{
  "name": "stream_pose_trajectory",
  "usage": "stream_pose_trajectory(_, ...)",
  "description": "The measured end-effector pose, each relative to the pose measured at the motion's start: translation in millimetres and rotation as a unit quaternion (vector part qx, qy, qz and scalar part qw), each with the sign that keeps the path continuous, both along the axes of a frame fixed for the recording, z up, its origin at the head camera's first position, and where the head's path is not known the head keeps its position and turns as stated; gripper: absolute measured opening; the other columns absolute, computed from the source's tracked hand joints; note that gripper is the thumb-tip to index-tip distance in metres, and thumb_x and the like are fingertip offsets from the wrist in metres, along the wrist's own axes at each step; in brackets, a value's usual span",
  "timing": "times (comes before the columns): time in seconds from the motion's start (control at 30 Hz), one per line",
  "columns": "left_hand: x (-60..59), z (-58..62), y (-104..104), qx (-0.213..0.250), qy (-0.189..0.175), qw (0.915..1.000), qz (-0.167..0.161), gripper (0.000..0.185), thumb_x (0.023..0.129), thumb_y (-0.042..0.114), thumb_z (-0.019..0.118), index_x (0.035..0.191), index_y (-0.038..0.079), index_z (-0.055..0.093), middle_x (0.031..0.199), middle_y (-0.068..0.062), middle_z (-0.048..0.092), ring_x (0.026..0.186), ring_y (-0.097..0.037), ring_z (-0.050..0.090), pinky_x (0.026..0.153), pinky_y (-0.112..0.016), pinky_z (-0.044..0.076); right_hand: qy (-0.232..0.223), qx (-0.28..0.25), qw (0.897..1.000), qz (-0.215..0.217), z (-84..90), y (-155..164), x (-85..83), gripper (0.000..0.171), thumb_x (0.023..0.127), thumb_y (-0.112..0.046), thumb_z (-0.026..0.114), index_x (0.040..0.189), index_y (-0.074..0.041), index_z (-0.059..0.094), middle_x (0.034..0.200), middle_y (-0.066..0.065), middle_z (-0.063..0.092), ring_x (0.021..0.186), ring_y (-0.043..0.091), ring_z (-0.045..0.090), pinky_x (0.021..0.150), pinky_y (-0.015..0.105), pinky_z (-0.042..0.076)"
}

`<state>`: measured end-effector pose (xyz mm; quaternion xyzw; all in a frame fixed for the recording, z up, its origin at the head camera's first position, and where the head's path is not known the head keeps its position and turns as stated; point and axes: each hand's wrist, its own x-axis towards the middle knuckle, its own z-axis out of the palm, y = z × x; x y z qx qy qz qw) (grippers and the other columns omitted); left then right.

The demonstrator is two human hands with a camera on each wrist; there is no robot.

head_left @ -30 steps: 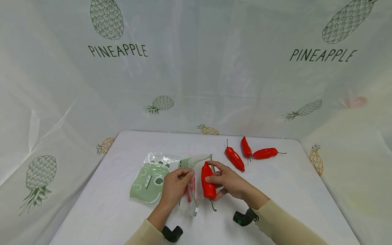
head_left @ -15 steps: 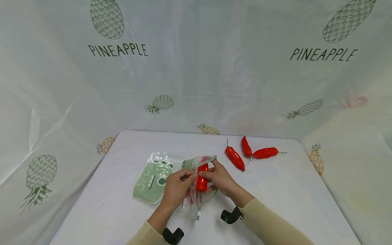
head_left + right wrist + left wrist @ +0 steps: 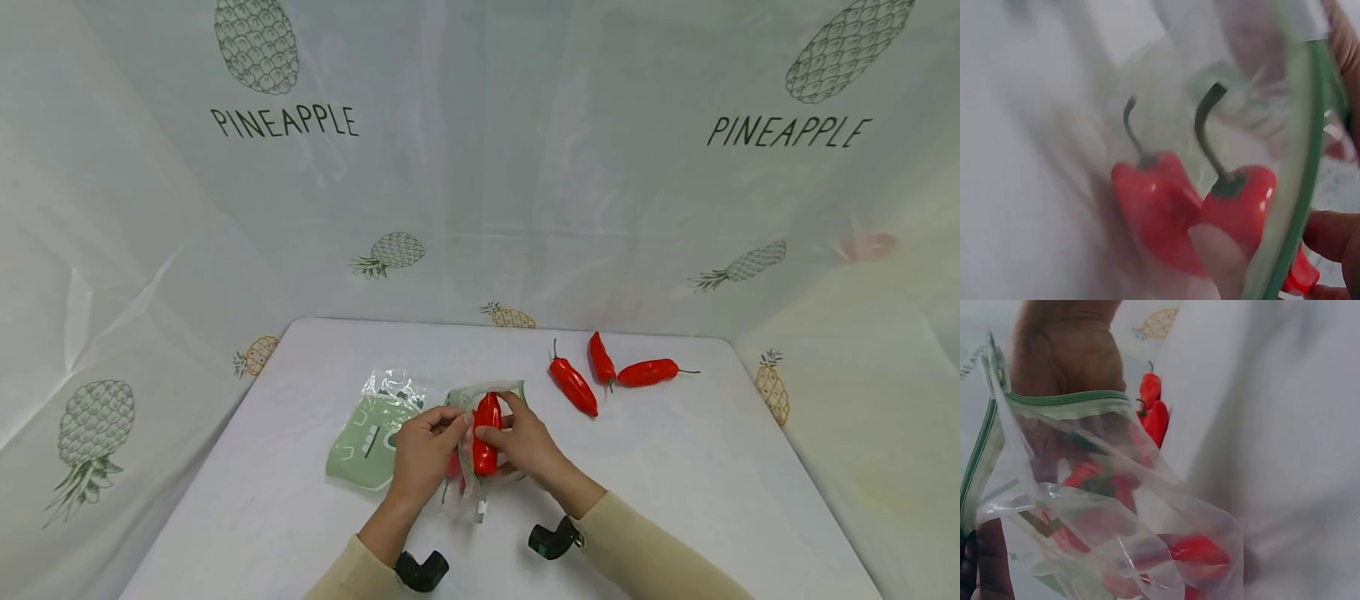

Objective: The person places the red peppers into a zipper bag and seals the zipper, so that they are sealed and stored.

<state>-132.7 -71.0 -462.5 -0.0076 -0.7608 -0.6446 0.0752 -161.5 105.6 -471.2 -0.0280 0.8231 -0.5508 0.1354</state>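
Red pepper [image 3: 485,433] sits half inside the zip bag [image 3: 480,398] above the surface [image 3: 675,467]; my left hand [image 3: 424,454] pinches the bag's rim to keep its mouth spread; my right hand [image 3: 525,440] grips the pepper, feeding it in tip-first.

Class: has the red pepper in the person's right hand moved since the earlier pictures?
Yes. The held pepper has shifted left, away from the three loose peppers, into the clear bag that the left hand grips.
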Motion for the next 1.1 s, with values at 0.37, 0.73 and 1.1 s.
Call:
stream_pose_trajectory(0.37, -1.9, 1.0, 1, 0.021, -0.005, 0.9998, 0.002, 0.013, 0.094, 0.017, 0.081, 0.1, 0.007, 0.082, 0.083, -0.009, 0.077, 0.063, -0.009, 0.062, 0.053, -0.02, 0.049, -0.042, -0.107, 0.992, 0.046, 0.4, -6, 4.5, 0.081, 0.091, -0.007, 0.078, 0.16, -0.002, 0.035, 0.125, 0.021, 0.065, 0.092, 0.021, 0.073, 0.075, 0.045, 0.066)
stream_pose_trajectory(0.73, -4.6, -3.2, -2, -0.003, -0.01, 0.9997, 0.021, 0.014, 0.095, 0.022, 0.081, 0.103, 0.01, 0.082, 0.092, -0.006, 0.08, 0.074, -0.011, 0.067, 0.061, -0.019, 0.055, -0.003, -0.054, 0.998, 0.026, 0.3, 3, 8.1, 0.057, 0.097, -0.016, 0.075, 0.146, 0.003, 0.053, 0.114, 0.015, 0.069, 0.097, 0.032, 0.074, 0.076, 0.041, 0.066)
stream_pose_trajectory(1.1, -7.5, -6.3, -2, -0.011, -0.015, 0.9996, 0.02, 0.016, 0.095, 0.022, 0.081, 0.103, 0.009, 0.082, 0.093, -0.006, 0.08, 0.075, -0.013, 0.068, 0.062, -0.02, 0.055, 0.003, -0.094, 0.995, 0.042, 9.6, 20, 5.3, 0.053, 0.101, -0.017, 0.069, 0.148, -0.001, 0.051, 0.128, 0.026, 0.068, 0.11, 0.041, 0.073, 0.082, 0.045, 0.065)
